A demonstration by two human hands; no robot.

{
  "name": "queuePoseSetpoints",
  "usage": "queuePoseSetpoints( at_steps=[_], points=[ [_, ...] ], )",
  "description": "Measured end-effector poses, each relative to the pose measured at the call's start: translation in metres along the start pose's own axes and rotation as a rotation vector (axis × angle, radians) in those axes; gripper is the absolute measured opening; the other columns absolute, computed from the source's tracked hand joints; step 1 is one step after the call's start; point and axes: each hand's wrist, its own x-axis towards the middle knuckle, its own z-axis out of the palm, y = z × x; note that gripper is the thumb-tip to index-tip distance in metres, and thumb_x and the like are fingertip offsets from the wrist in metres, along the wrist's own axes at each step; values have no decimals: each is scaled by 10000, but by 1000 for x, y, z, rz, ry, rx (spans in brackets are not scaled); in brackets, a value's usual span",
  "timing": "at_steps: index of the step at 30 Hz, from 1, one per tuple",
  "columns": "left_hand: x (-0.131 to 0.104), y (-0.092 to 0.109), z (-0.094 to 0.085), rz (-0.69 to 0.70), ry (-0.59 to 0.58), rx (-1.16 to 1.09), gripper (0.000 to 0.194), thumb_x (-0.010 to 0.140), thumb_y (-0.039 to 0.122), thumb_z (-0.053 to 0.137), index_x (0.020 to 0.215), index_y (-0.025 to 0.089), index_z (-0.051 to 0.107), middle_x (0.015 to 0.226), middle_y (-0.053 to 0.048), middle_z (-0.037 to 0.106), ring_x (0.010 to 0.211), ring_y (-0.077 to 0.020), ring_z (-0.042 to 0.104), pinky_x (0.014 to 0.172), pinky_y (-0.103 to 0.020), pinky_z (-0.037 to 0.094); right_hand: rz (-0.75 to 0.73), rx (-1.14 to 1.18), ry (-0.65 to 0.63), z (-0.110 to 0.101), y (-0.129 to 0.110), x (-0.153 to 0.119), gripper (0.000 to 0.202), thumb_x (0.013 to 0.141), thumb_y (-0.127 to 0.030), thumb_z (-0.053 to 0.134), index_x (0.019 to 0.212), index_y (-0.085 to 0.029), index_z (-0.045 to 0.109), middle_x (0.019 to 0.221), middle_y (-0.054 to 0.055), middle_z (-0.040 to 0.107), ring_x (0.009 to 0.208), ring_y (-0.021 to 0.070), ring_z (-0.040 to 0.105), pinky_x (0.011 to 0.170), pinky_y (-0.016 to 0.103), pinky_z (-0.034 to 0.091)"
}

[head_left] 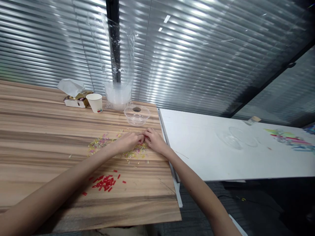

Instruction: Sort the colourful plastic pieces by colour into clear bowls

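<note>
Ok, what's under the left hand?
Small yellow and pink pieces lie on the wooden table around the left hand, and a bit of red shows near its fingertips. Whatever the palm and fingers cover can't be seen.

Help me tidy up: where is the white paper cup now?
In the head view, the white paper cup stands toward the back of the wood-grain table, between the tissue box on its left and the bagged clear containers on its right.

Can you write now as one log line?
left hand, right hand: fingertips close together | red pieces: loosely piled | paper cup: upright
</note>
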Motion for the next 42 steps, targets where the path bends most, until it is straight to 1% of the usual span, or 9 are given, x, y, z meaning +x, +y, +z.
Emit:
queuePoseSetpoints(
  at_steps=[5, 12, 20, 28, 36, 42],
  points=[
    [0, 1, -1, 13, 12, 1, 153, 868, 73, 484, 795, 168, 579, 791, -31, 631, 647, -163, 535, 557, -252, 304, 0, -13, -7, -1, -1, 0, 201, 837, -20, 499, 922, -151, 626, 948, 57, 565, 902, 184, 524, 811, 292, 433],
    [0, 2, -2, 0, 2, 2, 140, 877, 92, 486, 811, 167, 584, 827, -40, 642, 699, -177, 555, 591, -253, 329, 9, -16, -19, -2, -3, 0, 187, 844, -29, 510, 927, -145, 630, 953, 58, 566, 911, 186, 523, 815, 290, 435],
    [-1, 4, -5, -19, -31, -5, 168, 848, 59, 463, 806, 172, 581, 792, -30, 630, 655, -166, 532, 582, -245, 328, 14, 9, -27, -2, -2, 0, 208, 847, -29, 503, 959, -153, 627, 993, 62, 568, 941, 179, 524, 841, 296, 438],
    [-1, 3, -4, -14, -17, -10, 169, 832, 42, 471, 804, 167, 581, 827, -47, 643, 704, -174, 570, 606, -242, 367, 22, -10, -37, -4, -4, 0, 216, 840, -22, 503, 947, -160, 631, 987, 57, 566, 936, 176, 522, 845, 294, 431],
    [0, 1, -1, 2, -14, 6, 120, 879, 106, 492, 826, 165, 582, 817, -46, 652, 707, -177, 582, 623, -245, 382, 22, -35, -40, -4, -5, -1, 184, 843, -35, 513, 933, -143, 632, 953, 57, 559, 911, 185, 519, 810, 288, 430],
    [0, 1, -1, 11, -4, -7, 131, 873, 91, 484, 823, 163, 582, 823, -51, 654, 722, -179, 588, 638, -247, 394, 13, -10, -30, -4, -4, -1, 201, 839, -28, 509, 936, -157, 627, 955, 54, 556, 906, 181, 517, 816, 288, 428]
  ],
)
